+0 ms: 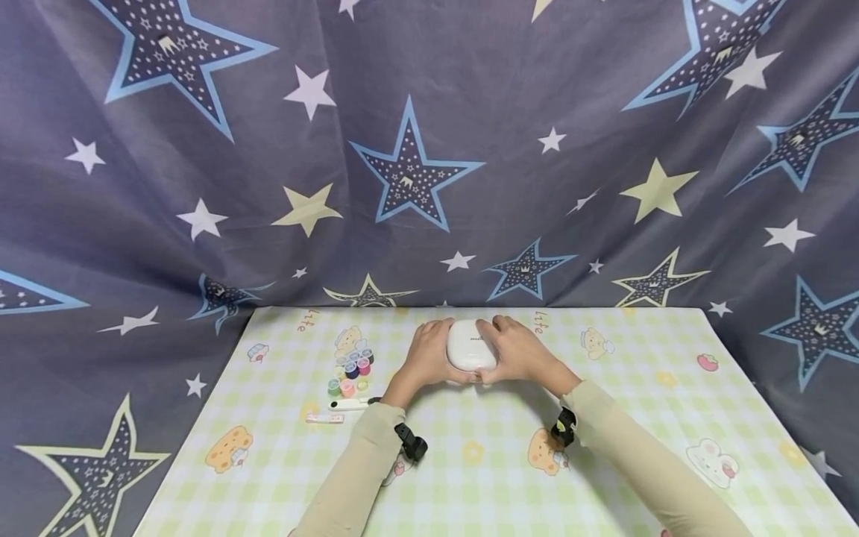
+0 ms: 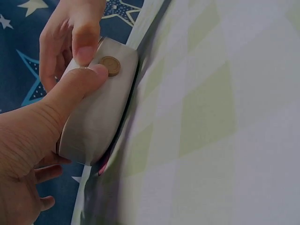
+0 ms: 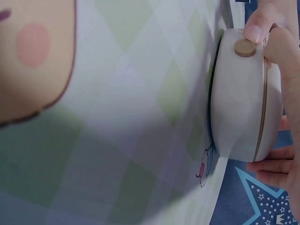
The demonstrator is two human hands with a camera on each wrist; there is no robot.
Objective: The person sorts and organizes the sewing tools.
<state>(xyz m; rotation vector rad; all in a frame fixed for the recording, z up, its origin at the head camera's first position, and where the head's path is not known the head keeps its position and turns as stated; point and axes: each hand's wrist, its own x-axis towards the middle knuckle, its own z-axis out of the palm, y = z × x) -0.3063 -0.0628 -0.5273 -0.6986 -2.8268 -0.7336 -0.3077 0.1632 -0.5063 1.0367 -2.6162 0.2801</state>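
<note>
A white rounded case [image 1: 472, 344] sits on the table toward the back, with small lettering on its top. Its front bears a round tan button [image 2: 109, 65], and a thin gold seam runs round it; the lid looks closed. My left hand [image 1: 431, 352] holds the case's left side, its thumb touching the front beside the button. On the other side my right hand [image 1: 520, 350] grips the case, fingers along the flank and thumb at the front near the left thumb. In the right wrist view the case [image 3: 236, 98] shows its front and flank.
Left of the hands stand several small coloured round pots [image 1: 352, 369]. Nearer lie a white stick-like tool [image 1: 350, 404] with a dark end and a pink-and-white strip [image 1: 325, 419]. A checked cloth [image 1: 470, 485] covers the table; a starry curtain [image 1: 496, 89] hangs behind.
</note>
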